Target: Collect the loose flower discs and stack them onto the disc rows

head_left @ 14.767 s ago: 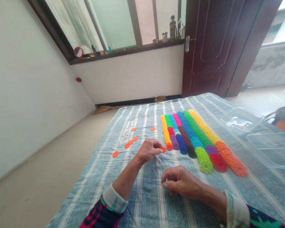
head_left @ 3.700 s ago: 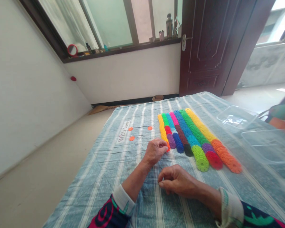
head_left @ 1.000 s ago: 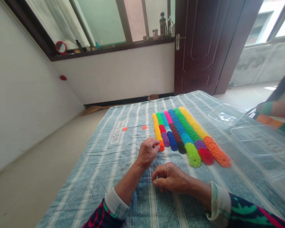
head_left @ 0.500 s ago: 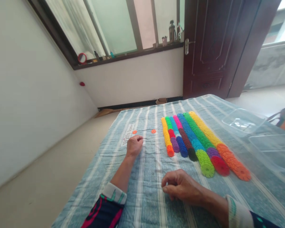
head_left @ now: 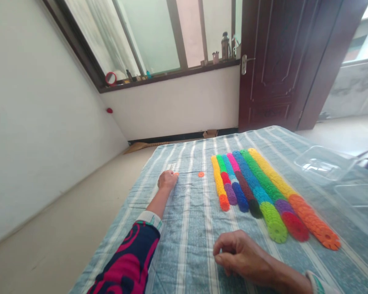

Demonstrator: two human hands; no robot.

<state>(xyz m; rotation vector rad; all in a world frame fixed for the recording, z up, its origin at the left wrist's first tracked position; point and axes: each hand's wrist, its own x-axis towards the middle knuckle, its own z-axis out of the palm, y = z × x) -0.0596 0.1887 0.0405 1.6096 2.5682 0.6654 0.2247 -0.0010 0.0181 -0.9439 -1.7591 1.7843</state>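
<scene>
My left hand (head_left: 167, 179) is stretched far out on the striped blue cloth (head_left: 187, 220), its fingers curled onto a small orange disc (head_left: 176, 174) at the fingertips. Another orange disc (head_left: 200, 174) lies loose a little to its right. Rows of overlapping coloured discs (head_left: 257, 192) lie side by side in the middle; the leftmost yellow row (head_left: 217, 179) ends in orange discs (head_left: 224, 202). Resting on the cloth near me is my right hand (head_left: 242, 255), loosely curled, with nothing visible in it.
Two clear plastic containers (head_left: 323, 163) stand on the cloth at the right. A dark wooden door (head_left: 282, 65) and a window sill with small items (head_left: 171, 73) are behind. Bare floor (head_left: 64, 212) lies to the left of the cloth's edge.
My left hand left the orange end of the yellow row and reached out to the far loose orange discs. Over the earlier frames the scattered orange discs dwindled to two. My right hand stayed put.
</scene>
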